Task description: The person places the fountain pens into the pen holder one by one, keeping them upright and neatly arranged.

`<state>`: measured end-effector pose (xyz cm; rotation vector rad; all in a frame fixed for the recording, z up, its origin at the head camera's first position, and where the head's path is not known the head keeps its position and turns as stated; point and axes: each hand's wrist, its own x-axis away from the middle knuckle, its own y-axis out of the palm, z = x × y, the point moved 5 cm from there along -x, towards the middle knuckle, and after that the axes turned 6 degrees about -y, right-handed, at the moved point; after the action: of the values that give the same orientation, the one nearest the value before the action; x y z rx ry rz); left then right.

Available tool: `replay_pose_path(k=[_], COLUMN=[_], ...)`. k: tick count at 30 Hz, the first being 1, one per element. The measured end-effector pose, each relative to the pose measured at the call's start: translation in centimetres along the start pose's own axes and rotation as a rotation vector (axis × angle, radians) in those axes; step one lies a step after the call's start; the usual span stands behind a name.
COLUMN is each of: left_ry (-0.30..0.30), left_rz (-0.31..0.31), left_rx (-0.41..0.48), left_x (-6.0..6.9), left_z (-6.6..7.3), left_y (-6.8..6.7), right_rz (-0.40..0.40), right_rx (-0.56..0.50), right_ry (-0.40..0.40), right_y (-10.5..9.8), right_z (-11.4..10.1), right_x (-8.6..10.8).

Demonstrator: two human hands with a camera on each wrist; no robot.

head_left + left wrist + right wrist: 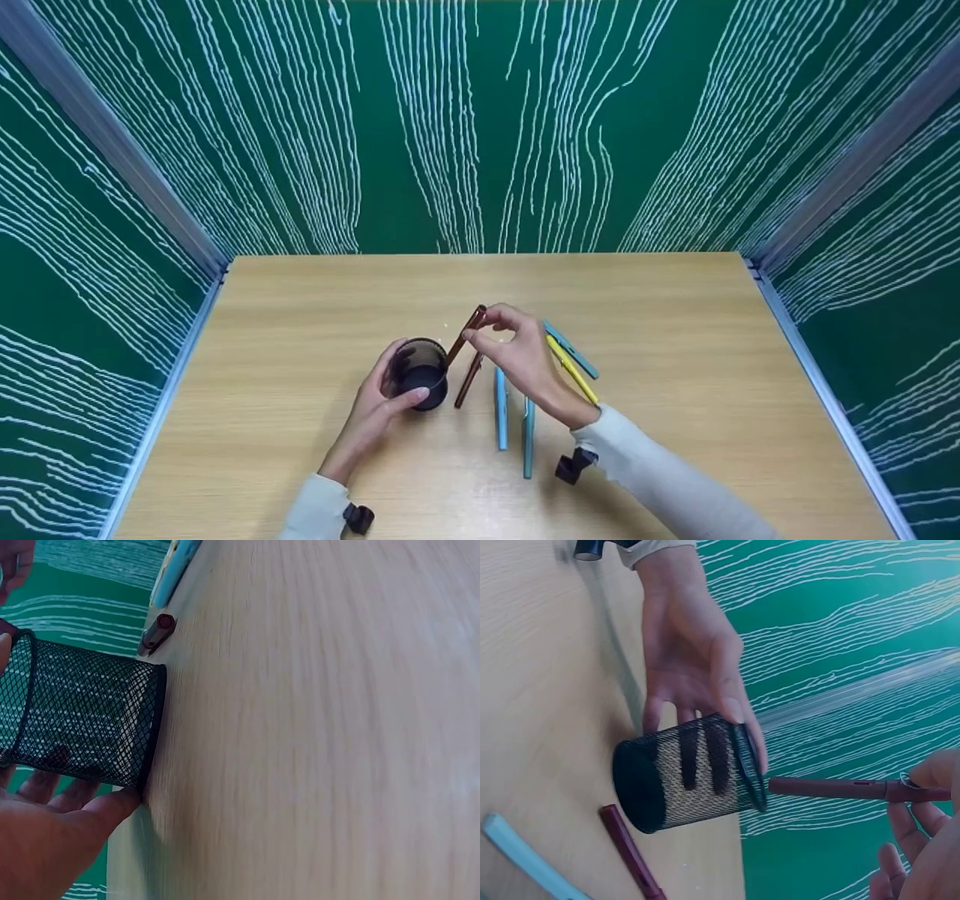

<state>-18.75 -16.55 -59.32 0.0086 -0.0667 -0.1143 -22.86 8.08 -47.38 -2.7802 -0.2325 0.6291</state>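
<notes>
My left hand (375,409) grips a black mesh pen cup (694,772), fingers and thumb wrapped about its side. The cup stands on the table, its mouth facing up. Between thumb and fingers, my right hand (521,356) pinches a dark red pen (466,334), held slanting with its lower end at the cup's rim. In the right wrist view that end is close beside the mouth. Another dark red pen (469,380) lies on the table just right of the cup, below the held one.
Right of the cup lie a blue pen (501,409), a teal pen (528,442), a yellow pen (574,369) partly under the right wrist, and another teal pen (571,349). Green walls with white wavy lines border the wooden table (300,300) at the back and sides.
</notes>
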Motion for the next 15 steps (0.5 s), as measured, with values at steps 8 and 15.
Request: replay_pose_path(k=[8,15], left_ry=[-0.003,0.005], left_rz=[0.004,-0.007], left_rx=[0.000,0.009], left_x=[0.4,0.2], left_z=[0.0,0.2], left_y=[-0.2,0.0], right_rz=[-0.023,-0.036], right_rx=[0.016,0.014], right_ry=[0.031,0.027], right_y=[0.7,0.9], right_z=[1.1,1.6], right_x=[1.5,2.3])
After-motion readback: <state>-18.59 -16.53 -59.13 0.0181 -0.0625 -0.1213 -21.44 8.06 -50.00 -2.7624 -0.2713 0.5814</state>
